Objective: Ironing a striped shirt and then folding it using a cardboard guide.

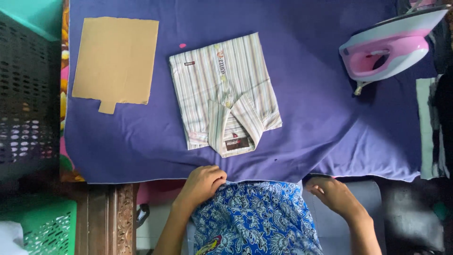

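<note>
Bare cloth [306,118] between shirt [224,94], iron [389,47]

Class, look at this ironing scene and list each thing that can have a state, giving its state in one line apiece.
Striped shirt: folded, lying flat on the purple cloth, collar towards the person.
Iron: standing on its heel, off the shirt.
Cardboard template: flat, apart from the shirt.
Blue patterned garment: unfolded, at the cloth's near edge.
Left hand: closed on the blue garment.
Right hand: open, holding nothing.
</note>
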